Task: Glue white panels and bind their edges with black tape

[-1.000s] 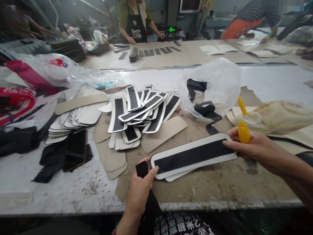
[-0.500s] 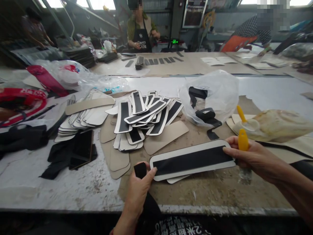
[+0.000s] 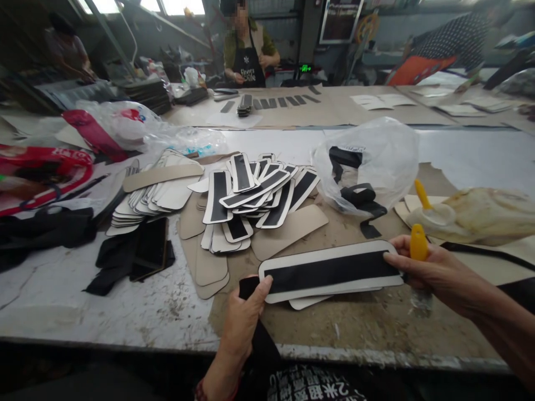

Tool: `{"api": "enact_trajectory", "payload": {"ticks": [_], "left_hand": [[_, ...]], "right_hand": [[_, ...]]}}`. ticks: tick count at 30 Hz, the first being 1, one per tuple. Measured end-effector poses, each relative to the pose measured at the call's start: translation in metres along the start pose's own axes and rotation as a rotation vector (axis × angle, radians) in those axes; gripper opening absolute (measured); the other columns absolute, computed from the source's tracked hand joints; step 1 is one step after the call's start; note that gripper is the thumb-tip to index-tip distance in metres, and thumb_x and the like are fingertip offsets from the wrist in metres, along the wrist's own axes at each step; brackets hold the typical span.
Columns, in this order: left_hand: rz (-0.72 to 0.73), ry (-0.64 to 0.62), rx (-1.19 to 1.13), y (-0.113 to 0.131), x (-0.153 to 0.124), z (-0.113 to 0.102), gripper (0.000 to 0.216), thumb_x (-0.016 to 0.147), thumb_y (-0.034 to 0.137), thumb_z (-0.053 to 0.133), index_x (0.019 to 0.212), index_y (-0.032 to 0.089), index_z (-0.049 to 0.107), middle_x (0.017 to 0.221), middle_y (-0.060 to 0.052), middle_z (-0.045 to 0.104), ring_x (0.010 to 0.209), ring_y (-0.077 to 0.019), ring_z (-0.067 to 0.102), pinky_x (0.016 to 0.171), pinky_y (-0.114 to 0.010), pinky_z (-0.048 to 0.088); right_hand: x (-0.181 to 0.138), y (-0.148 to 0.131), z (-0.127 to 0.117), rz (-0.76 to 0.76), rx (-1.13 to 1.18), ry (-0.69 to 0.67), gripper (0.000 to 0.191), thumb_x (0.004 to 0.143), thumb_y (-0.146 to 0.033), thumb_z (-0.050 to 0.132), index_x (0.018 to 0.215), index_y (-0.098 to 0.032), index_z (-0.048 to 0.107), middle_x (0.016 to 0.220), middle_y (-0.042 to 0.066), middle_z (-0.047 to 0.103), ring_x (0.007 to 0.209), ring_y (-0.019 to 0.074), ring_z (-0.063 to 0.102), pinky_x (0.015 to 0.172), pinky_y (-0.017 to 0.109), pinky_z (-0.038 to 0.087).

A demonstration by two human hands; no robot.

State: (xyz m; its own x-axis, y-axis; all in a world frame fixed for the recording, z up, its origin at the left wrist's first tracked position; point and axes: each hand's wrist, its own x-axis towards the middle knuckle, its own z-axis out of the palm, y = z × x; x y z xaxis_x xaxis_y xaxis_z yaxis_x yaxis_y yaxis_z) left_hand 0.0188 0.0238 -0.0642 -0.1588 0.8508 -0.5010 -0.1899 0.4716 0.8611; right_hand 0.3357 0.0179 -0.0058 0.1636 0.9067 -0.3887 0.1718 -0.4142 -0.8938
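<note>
A long white panel (image 3: 276, 267) with rounded corners and a black strip (image 3: 330, 274) along its middle is held between my hands above the table's front. My left hand (image 3: 240, 320) grips its left end, thumb on top, and also holds a length of black fabric tape (image 3: 265, 345) that hangs down. At the right end, my right hand (image 3: 434, 270) pinches the panel and keeps a yellow-handled brush (image 3: 418, 243) in its grip; the brush's lower end is blurred. Another white panel (image 3: 309, 302) shows partly beneath the held one.
Behind lie a pile of black-striped panels (image 3: 219, 197) and a stack of plain panels (image 3: 175, 192). A plastic bag (image 3: 388, 150) with black tape, a glue pot (image 3: 434, 216) with a yellow-handled tool, and a phone (image 3: 150, 250) surround them. Co-workers stand at the far table (image 3: 292, 117).
The camera view has shifted slightly, so the scene sits a little further right. Both hands keep the panel, which is held slightly more level.
</note>
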Motion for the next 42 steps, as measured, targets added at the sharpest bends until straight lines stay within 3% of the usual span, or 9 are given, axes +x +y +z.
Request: {"api": "enact_trajectory", "payload": {"ticks": [7,12,16,23,27,36,42], "left_hand": [[-0.050,0.070,0.059,0.003,0.002,0.003,0.049,0.054,0.051,0.078,0.083,0.018,0.058,0.060,0.005,0.051,0.051,-0.0089,0.044,0.044,-0.018,0.036],[-0.097,0.111,0.061,0.006,0.002,0.006,0.057,0.049,0.052,0.079,0.090,0.017,0.059,0.071,0.000,0.062,0.067,-0.0150,0.056,0.053,-0.021,0.046],[-0.117,0.136,0.069,0.003,0.006,0.005,0.055,0.048,0.053,0.078,0.089,0.020,0.060,0.073,0.000,0.064,0.070,-0.0172,0.058,0.055,-0.023,0.047],[-0.108,0.164,0.076,-0.004,0.011,0.004,0.052,0.052,0.053,0.077,0.091,0.022,0.062,0.085,-0.003,0.067,0.085,-0.0233,0.060,0.056,-0.025,0.048],[-0.080,0.166,0.079,-0.006,0.009,0.004,0.049,0.055,0.053,0.075,0.091,0.022,0.062,0.084,-0.003,0.067,0.080,-0.0231,0.061,0.055,-0.025,0.048],[0.101,0.096,0.143,-0.017,0.008,-0.001,0.041,0.073,0.058,0.060,0.091,0.020,0.060,0.081,-0.004,0.064,0.079,-0.0224,0.060,0.063,-0.027,0.048],[0.141,0.086,0.130,-0.025,0.009,-0.003,0.037,0.079,0.056,0.055,0.091,0.022,0.059,0.083,-0.004,0.066,0.085,-0.0235,0.062,0.070,-0.028,0.048]], "right_hand": [[0.001,-0.001,0.008,-0.016,-0.005,-0.004,0.043,0.069,-0.050,0.073,0.087,-0.017,0.052,0.066,-0.005,0.039,0.049,0.0072,0.029,0.040,0.018,0.022],[0.005,0.001,0.015,-0.156,-0.237,0.030,0.035,0.077,-0.051,0.061,0.083,-0.017,0.054,0.065,-0.004,0.042,0.053,0.0101,0.036,0.046,0.020,0.030],[0.009,0.006,0.017,-0.280,-0.454,0.108,0.035,0.084,-0.051,0.052,0.072,-0.018,0.050,0.067,-0.002,0.044,0.061,0.0138,0.043,0.054,0.023,0.036],[0.008,0.006,0.022,-0.305,-0.549,0.166,0.037,0.082,-0.052,0.051,0.064,-0.021,0.043,0.061,-0.004,0.041,0.055,0.0139,0.041,0.051,0.025,0.034],[0.003,0.001,0.027,-0.342,-0.597,0.204,0.038,0.083,-0.052,0.048,0.062,-0.022,0.042,0.058,-0.003,0.043,0.053,0.0144,0.042,0.050,0.025,0.035],[-0.008,0.007,0.033,-0.360,-0.714,0.316,0.037,0.079,-0.060,0.047,0.069,-0.025,0.052,0.057,0.000,0.055,0.051,0.0210,0.053,0.053,0.032,0.040],[-0.017,-0.002,0.043,-0.376,-0.797,0.423,0.052,0.073,-0.073,0.039,0.073,-0.024,0.055,0.062,0.008,0.062,0.055,0.0308,0.060,0.052,0.039,0.042]]}}
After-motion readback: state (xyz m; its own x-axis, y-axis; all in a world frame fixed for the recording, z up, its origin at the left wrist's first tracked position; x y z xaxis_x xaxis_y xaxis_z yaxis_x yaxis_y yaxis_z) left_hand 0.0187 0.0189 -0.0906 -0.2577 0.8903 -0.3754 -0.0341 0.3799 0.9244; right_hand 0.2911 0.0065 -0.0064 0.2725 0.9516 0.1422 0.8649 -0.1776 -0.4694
